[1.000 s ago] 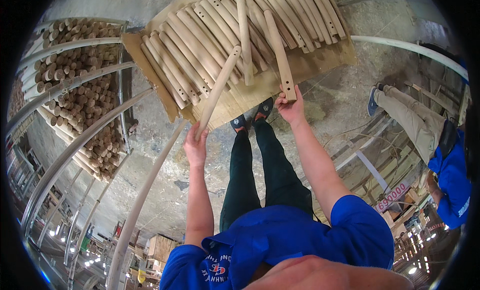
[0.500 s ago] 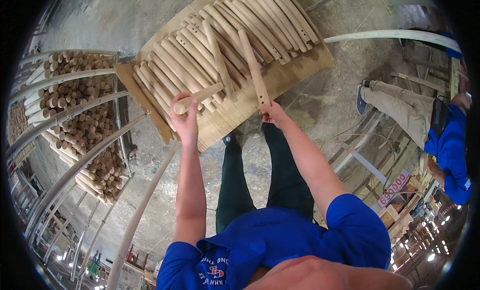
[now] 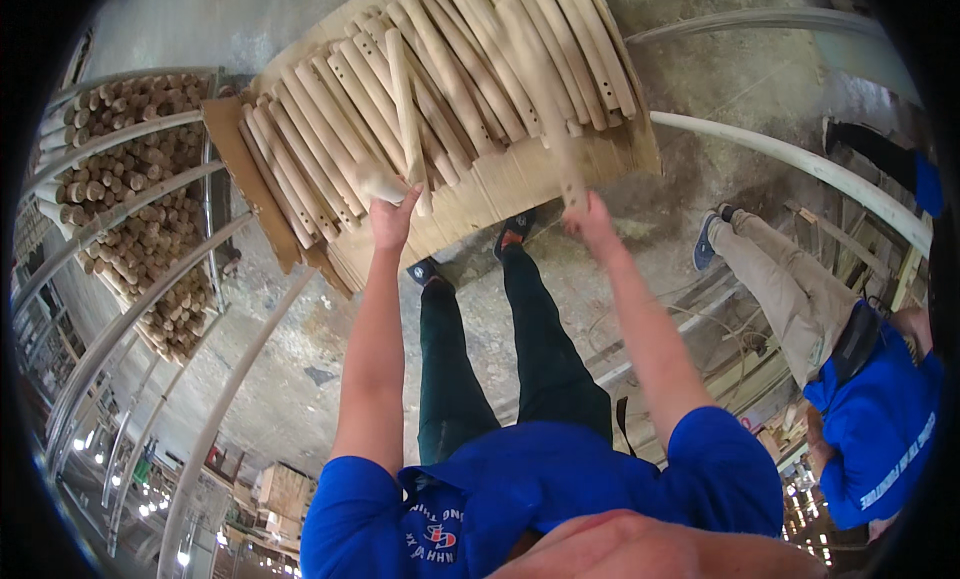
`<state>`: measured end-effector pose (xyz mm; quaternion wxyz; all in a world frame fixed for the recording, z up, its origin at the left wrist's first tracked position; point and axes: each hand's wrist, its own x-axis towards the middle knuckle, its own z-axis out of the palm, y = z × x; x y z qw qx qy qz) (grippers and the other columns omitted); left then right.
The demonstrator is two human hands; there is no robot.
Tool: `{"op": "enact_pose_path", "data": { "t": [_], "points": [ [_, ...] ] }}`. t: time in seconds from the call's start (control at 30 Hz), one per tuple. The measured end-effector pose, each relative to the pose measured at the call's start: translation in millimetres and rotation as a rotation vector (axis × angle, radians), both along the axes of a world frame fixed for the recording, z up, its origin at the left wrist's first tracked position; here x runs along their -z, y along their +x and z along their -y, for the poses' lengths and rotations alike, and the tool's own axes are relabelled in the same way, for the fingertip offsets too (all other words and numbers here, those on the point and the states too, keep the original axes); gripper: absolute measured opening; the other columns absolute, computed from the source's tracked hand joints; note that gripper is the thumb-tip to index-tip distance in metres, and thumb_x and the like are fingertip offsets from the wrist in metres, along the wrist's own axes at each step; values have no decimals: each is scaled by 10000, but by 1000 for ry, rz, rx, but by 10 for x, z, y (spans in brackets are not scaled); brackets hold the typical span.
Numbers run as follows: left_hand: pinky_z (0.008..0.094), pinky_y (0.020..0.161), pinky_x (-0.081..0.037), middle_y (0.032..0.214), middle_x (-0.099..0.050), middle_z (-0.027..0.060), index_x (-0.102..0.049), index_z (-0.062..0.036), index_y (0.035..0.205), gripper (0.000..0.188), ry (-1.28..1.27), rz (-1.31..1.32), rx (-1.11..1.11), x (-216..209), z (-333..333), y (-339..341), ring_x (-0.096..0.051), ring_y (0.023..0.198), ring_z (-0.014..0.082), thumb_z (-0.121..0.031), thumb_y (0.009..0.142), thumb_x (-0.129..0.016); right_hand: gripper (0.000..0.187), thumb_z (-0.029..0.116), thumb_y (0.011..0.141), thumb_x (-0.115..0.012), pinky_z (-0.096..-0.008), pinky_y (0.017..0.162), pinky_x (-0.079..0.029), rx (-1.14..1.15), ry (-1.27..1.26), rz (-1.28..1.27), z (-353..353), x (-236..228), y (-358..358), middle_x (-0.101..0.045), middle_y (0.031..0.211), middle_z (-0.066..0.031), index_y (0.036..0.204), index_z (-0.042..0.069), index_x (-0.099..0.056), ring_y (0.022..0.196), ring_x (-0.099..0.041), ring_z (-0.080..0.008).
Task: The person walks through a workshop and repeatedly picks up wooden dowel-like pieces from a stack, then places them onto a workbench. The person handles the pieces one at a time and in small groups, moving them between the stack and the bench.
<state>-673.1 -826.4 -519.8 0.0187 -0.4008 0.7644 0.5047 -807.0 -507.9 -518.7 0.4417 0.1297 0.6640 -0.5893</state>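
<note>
My left hand (image 3: 393,219) is closed around the end of a short, thick wooden rod (image 3: 378,182), which is smeared by motion over the near edge of the pile. My right hand (image 3: 592,225) grips the near end of a long wooden rod (image 3: 562,154) with drilled holes. That rod is blurred and points away across the pile. Beneath both lies a row of pale wooden rods (image 3: 325,119), side by side on a sheet of cardboard (image 3: 480,194). One loose rod (image 3: 403,104) rests slantwise on top of the others.
At the left, a metal rack with curved bars (image 3: 130,234) holds a tall stack of round wooden rods (image 3: 140,209). A curved pale bar (image 3: 790,159) crosses at the right. A co-worker (image 3: 860,409) in a blue shirt stands beyond it, near timber pieces on the floor.
My right hand has swung right with its long rod. My left hand has moved slightly right, with its short rod now lower over the pile. The whole view has shifted a little.
</note>
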Motion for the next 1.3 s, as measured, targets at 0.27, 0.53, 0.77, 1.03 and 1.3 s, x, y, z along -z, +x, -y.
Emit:
{"op": "enact_pose_path", "data": {
  "t": [0.27, 0.53, 0.77, 1.03, 1.3],
  "points": [
    [284, 538, -450, 683, -517, 43, -462, -7, 952, 330, 222, 65, -416, -372, -1079, 504, -528, 576, 151, -206, 785, -666, 408, 145, 753, -607, -344, 768, -466, -366, 906, -710, 28, 771, -1309, -615, 909, -113, 1130, 29, -502, 886, -593, -245],
    [263, 467, -458, 701, -524, 50, -403, -69, 996, 308, 778, 146, -870, -594, -1575, 1282, -531, 525, 130, -142, 807, -634, 273, 201, 785, -618, -279, 543, -467, -241, 344, 34, 435, 1174, -725, -595, 864, -37, 1024, 76, -575, 689, -573, -134],
    [271, 463, -459, 728, -510, 49, -385, -78, 1022, 342, 837, 319, -759, -921, -1721, 1641, -540, 540, 137, -100, 790, -636, 548, 188, 710, -651, -407, 856, -436, -112, 879, -506, 455, 1352, -665, -486, 1161, -211, 1178, 6, -433, 1011, -516, -308],
    [269, 479, -460, 733, -507, 53, -376, -67, 1115, 419, 633, 339, -820, -704, -1836, 1659, -545, 557, 139, -97, 787, -635, 744, 398, 694, -645, -497, 984, -322, -480, 1171, -475, 158, 1054, -2247, -425, 1292, -164, 1304, 81, -363, 1199, -387, -356],
    [266, 487, -459, 755, -508, 58, -346, -61, 1200, 493, 596, 402, -766, -662, -1908, 1340, -540, 564, 138, -96, 797, -628, 437, 233, 724, -618, -440, 862, -423, -416, 781, -627, 347, 1323, -1801, -507, 1116, -226, 1057, 11, -442, 1049, -499, -357]
  ]
}}
